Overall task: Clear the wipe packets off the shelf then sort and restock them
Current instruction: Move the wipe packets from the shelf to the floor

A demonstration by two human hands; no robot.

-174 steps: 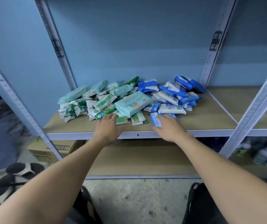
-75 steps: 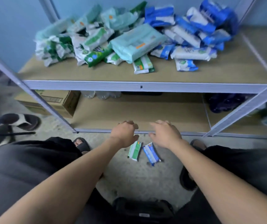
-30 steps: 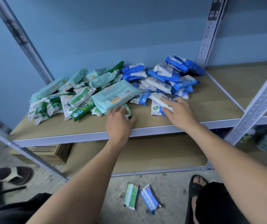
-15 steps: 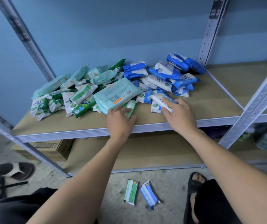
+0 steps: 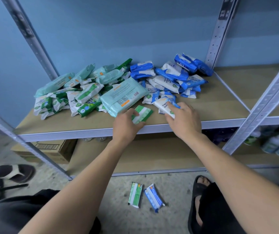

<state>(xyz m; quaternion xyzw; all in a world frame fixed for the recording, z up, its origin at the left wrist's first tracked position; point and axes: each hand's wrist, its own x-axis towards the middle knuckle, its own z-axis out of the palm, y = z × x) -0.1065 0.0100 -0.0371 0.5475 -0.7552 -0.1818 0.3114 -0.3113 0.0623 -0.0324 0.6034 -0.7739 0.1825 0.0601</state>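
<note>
Green packet [image 5: 143,113] drawn forward; teal pack [image 5: 123,96] touching.

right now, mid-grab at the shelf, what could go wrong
The small green-and-white wipe packet in the left hand lies against the large pale teal pack; pulling it could drag that pack off the shelf. The slim green packet and slim blue packet on the floor sit near the black-sandalled foot and might get stepped on.

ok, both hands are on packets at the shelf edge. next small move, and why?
Probably lift both off the shelf and lower them to the floor. The left hand grips a small green packet, the right hand a blue-and-white packet; a green floor packet and blue floor packet already lie side by side below.
</note>
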